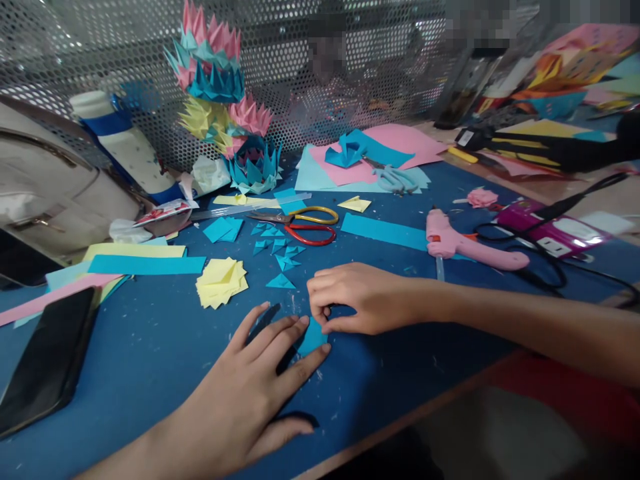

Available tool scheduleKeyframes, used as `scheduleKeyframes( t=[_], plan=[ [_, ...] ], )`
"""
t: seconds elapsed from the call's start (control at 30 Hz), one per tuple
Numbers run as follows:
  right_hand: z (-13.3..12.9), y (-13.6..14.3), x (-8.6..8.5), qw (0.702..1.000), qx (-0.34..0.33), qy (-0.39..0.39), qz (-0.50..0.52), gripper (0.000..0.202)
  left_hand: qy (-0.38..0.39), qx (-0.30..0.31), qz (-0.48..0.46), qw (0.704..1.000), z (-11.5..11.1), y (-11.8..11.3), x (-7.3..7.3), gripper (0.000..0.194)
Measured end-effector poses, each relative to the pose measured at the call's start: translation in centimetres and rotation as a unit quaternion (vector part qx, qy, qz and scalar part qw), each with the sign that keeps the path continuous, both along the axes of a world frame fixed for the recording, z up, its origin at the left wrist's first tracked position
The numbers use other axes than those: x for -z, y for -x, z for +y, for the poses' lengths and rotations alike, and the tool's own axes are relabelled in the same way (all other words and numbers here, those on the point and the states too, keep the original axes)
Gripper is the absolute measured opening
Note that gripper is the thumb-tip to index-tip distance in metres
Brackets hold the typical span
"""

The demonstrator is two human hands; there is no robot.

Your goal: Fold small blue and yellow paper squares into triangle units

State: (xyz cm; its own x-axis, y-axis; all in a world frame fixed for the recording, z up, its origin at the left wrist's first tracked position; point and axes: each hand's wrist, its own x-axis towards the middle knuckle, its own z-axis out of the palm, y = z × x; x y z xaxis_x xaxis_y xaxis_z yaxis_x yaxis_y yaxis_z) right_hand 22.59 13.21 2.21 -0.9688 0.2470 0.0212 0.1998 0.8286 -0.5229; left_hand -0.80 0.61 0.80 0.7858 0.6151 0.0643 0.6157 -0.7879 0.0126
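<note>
Blue paper (311, 339) lies toward the table's (165, 340) near edge, your left hand (265, 377) spread wide across it; your right hand (363, 300) curls narrow beside it (pinching or not, I can't tell). You're likely folding; next probably calls for a firm crease.

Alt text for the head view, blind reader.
A person's left hand and right hand touch a small blue paper piece on a blue table. Beyond them are folded blue triangles, yellow papers and scissors; a pink glue gun is at right, a phone at left, spiky paper shapes at the back.
</note>
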Motion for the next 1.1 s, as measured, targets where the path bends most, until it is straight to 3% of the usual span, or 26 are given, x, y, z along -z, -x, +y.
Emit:
scheduleKeyframes(
  t=[0.5,0.7,0.83,0.93,1.1],
  plan=[
    [-0.5,-0.3,0.6,0.999,-0.006,-0.041,0.013,0.008,0.017,-0.009,-0.011,1.0,-0.1,-0.4,-0.1,0.07],
    [0.5,-0.7,0.2,1.0,0.017,-0.001,0.026,0.006,0.03,-0.022,-0.011,0.999,-0.4,-0.4,-0.1,0.07],
    [2.1,-1.2,-0.5,0.995,-0.074,0.028,0.059,0.016,0.027,-0.026,-0.016,0.999,-0.5,-0.5,-0.1,0.068],
    [2.6,-1.6,-0.9,0.99,-0.143,0.009,0.012,0.023,0.031,-0.024,-0.02,0.999,-0.4,-0.5,-0.1,0.069],
    [2.5,-1.7,-1.0,0.986,-0.156,-0.029,-0.053,0.025,0.037,-0.025,-0.016,0.999,-0.3,-0.5,-0.1,0.071]
  ],
)
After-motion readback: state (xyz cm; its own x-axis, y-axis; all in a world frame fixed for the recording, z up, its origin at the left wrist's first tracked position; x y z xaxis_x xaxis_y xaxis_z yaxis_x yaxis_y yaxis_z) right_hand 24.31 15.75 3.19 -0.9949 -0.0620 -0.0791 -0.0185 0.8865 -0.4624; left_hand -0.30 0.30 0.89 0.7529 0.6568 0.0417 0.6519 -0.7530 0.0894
